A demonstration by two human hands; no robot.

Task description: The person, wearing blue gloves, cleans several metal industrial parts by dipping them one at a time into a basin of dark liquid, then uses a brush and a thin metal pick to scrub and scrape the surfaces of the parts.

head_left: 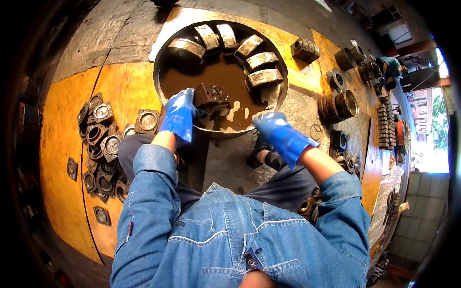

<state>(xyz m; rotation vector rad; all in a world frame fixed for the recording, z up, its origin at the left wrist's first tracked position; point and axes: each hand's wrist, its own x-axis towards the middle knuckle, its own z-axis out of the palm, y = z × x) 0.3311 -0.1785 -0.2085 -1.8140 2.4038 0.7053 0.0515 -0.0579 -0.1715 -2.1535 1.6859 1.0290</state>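
My left hand (178, 108), in a blue rubber glove, is closed on the side of a dark metal block (210, 95) with round holes in its top. The block is held over the near part of a round tub (156, 79) of murky brown liquid. Also gloved in blue, my right hand (272, 122) is at the tub's near right rim with its fingers curled. Whatever those fingers hold, if anything, cannot be made out. Inside the tub, several curved metal pieces (262, 60) lean along the far and right wall.
Many greasy square metal parts with round openings (111, 143) lie piled on yellow boards (62, 158) to my left. At right are a ribbed metal cylinder (338, 106), a dark block (304, 50) and rows of stacked parts (385, 126). Another person (391, 68) bends at the far right.
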